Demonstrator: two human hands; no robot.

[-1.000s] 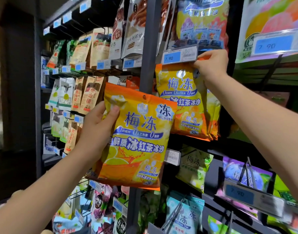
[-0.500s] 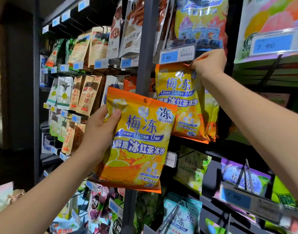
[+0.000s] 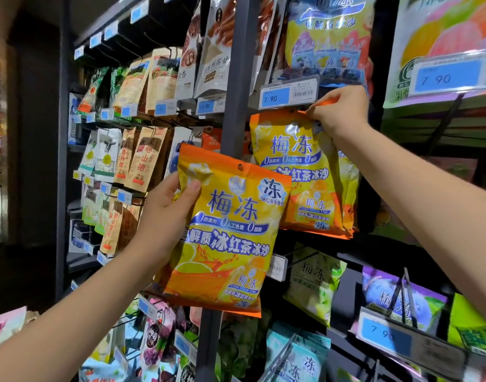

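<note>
On my far left, the rack's pegs carry rows of brown snack pouches (image 3: 142, 158), each row hanging behind small blue labels. Moving right, my left hand (image 3: 164, 216) comes up from the lower left on a slanting forearm. Its thumb lies across the front of the loose pouch (image 3: 228, 244) near the upper left corner. The fingers curl behind the left edge, so the hand grips it. This orange-and-yellow bag is held upright in the air in front of the grey post (image 3: 236, 78). It is on no peg, and the punch hole at its top is free. In my view its upper right corner covers part of the hanging pouches (image 3: 297, 161).

Those are a stack of the same bags, hung just beneath the upper price tag (image 3: 288, 93), which reads 7.90. My right hand (image 3: 338, 111) reaches up to them from the lower right on a long, nearly straight arm. Its fingers are bent and pinch the orange top edge of the stack. I cannot tell which bag in the stack it has. Lower right, a pale green pouch (image 3: 313, 282) and a purple pouch (image 3: 388, 296) hang on their own pegs, the purple one behind the lower price tag (image 3: 385, 333).
</note>
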